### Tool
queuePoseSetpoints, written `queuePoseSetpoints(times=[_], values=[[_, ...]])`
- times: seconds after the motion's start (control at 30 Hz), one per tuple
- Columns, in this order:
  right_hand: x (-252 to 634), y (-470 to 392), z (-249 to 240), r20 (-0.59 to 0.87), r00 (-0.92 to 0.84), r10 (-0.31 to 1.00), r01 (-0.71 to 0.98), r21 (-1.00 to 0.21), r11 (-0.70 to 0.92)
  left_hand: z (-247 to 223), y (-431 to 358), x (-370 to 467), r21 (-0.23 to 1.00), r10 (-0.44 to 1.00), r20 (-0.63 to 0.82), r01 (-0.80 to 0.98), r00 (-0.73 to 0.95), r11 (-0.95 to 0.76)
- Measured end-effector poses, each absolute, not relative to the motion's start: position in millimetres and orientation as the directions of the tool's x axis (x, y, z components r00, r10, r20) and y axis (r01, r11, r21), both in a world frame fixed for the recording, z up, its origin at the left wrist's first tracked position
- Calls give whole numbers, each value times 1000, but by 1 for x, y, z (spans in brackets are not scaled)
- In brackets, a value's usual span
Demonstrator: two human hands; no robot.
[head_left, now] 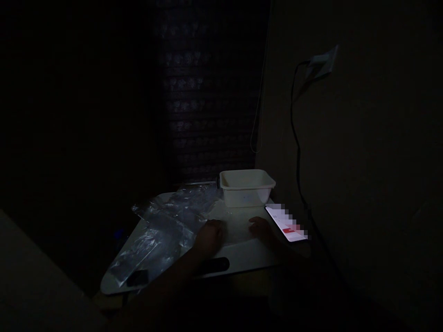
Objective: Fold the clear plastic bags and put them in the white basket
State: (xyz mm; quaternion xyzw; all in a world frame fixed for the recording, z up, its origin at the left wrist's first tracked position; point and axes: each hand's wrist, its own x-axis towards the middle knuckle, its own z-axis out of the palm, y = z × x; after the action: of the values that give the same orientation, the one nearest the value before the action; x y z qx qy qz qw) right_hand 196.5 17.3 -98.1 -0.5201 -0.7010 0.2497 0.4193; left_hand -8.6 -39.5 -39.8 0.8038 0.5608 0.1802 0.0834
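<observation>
In the dim light, my left hand [209,235] rests low over the white tabletop [247,256], its fingers curled and closed. My right hand [261,227] is across from it, fingers bent inward and drawn together. A faint, see-through sheet [237,228] seems to lie between the two hands; its edges are hard to make out, and what either hand grips is too dark to tell. Crinkled clear plastic bags [155,240] are spread over the left side of the table, beside my left hand.
Behind my hands stands a white plastic basin [247,196]. A lit phone [285,223] lies to the right of my right hand. Near the front edge are a dark oval slot [219,264] and a dark object [137,278]. A black cable [298,157] hangs from a wall outlet [321,63].
</observation>
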Motion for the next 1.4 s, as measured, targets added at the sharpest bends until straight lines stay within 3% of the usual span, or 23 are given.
queuePoseSetpoints(times=[0.07, 0.17, 0.33, 0.6, 0.8, 0.9, 1.1, 1.23, 1.33, 1.4], values=[[196, 19, -98, 329, -95, 939, 536, -779, 327, -43, -41, 2, 234, 878, 196, 848, 438, -475], [193, 18, -98, 340, -70, 938, 560, -765, 319, -50, -45, 19, 158, 864, 151, 851, 481, -502], [187, 10, -93, 349, -27, 937, 573, -762, 301, -60, -46, 36, 128, 929, 71, 921, 362, -369], [187, 3, -81, 147, -34, 989, 459, -876, 146, -69, -45, 32, 63, 970, 104, 971, 221, -229], [188, 2, -80, 133, -9, 991, 563, -818, 115, -70, -46, 26, 5, 969, 122, 976, 216, -218], [192, 4, -83, 229, -21, 973, 626, -756, 191, -71, -46, 26, -10, 972, 123, 979, 202, -203], [194, 3, -70, 487, -40, 873, 794, -515, 323, -72, -46, 26, -10, 973, 105, 978, 207, -207], [169, -7, -62, 519, -288, 804, 766, -379, 519, -70, -46, 27, -8, 976, 102, 981, 193, -193], [148, -13, -68, 466, -530, 708, 677, -270, 684, -68, -48, 28, -13, 977, 85, 981, 196, -196], [142, -15, -75, 439, -596, 673, 648, -233, 725, -66, -49, 28, -13, 975, 77, 978, 207, -207]])
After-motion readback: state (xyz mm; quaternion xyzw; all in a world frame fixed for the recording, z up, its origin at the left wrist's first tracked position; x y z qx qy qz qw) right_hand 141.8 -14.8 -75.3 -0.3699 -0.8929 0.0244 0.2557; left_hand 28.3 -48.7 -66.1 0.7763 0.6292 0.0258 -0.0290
